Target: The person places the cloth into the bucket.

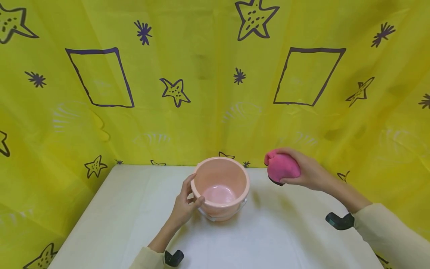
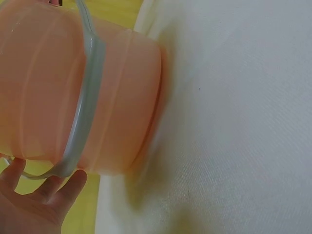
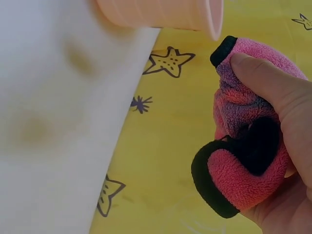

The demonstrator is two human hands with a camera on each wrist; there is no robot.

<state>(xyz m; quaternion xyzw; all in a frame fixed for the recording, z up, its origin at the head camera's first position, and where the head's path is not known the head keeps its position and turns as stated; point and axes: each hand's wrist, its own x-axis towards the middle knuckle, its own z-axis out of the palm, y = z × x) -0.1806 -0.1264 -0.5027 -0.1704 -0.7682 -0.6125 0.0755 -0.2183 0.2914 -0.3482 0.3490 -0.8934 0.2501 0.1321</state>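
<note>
A peach-pink plastic bucket (image 1: 223, 213) stands upright on the white table, its inside showing no contents. My left hand (image 1: 183, 207) grips its left side, thumb over the near rim and fingers around the outer wall. In the left wrist view, a pale grey handle (image 2: 90, 97) hangs down across the bucket's side, with fingertips right at its lower edge. To the right of the bucket and raised above the table, my right hand (image 1: 310, 172) holds a bunched pink cloth (image 1: 283, 167). The right wrist view shows its fuzzy fabric and black trim (image 3: 209, 180), squeezed between thumb and fingers.
The white table (image 1: 134, 209) reaches back to a yellow curtain (image 1: 208, 123) printed with starfish and dark outlines, which also hangs at both sides. Black bands with dark pieces (image 1: 339, 221) sit at both wrists, by the pale sleeves.
</note>
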